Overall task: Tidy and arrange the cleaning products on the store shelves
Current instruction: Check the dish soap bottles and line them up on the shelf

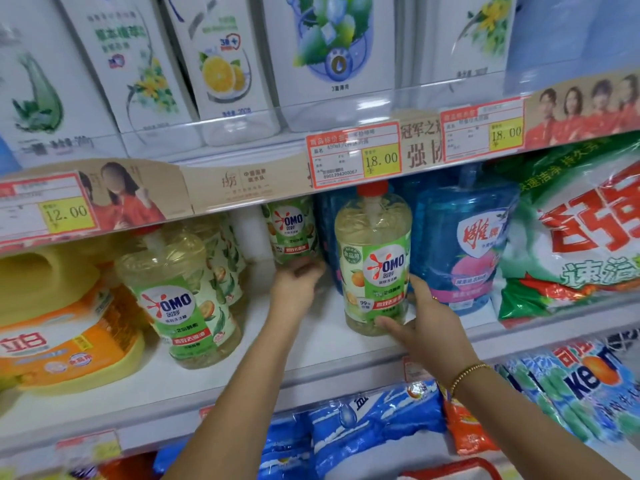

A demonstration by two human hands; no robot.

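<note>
White store shelving fills the view, and the middle shelf (277, 348) carries the dish-soap stock under a strip of red-and-yellow price tags (353, 155). At its front edge stands the front bottle (374, 258), clear plastic with pale yellow liquid, a red cap and a green OMO label, upright and just beside a blue plastic refill pouch (464, 244). The right hand (426, 323), with a gold bead bracelet (467, 374) on its wrist, grips this bottle low down, fingers curled round its base and the thumb across the bottom of the label. Further back on the same shelf is the rear bottle (291, 230), a matching clear OMO bottle, upright in shadow. The left hand (294, 285) reaches in to its foot; its fingers are mostly hidden behind the hand, but they appear to be wrapped round the bottle's base. To the left a third clear OMO bottle (173, 292) stands near a big yellow plastic jug with an orange label (59, 323). At the far right lies a green, white and red bag of washing powder (571, 244). White printed pouches (221, 64) line the shelf above, and blue soft packs (363, 420) lie on the shelf below.
</note>
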